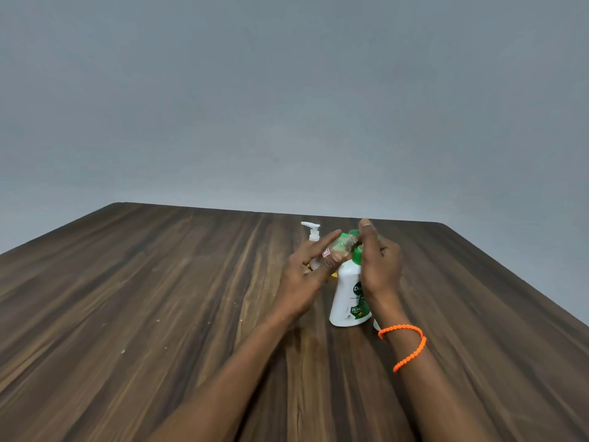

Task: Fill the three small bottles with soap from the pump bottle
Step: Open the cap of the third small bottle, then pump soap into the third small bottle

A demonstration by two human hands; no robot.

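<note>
Wooden table [159, 298]: left hand [306, 279] holds small bottle [341, 247] at pump bottle [349, 298].

Table [159, 298] left lies open; pump bottle [349, 298] blocks centre.

Both forearms reach toward twelve o'clock, the left hand [307, 275] pinching with fingers extended, the right hand [379, 266] (orange-banded wrist) curled downward.

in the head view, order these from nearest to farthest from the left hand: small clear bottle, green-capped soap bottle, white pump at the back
1. small clear bottle: pinched in the left hand.
2. green-capped soap bottle: standing just right of that hand.
3. white pump: behind the fingers, toward the far table edge.
</note>
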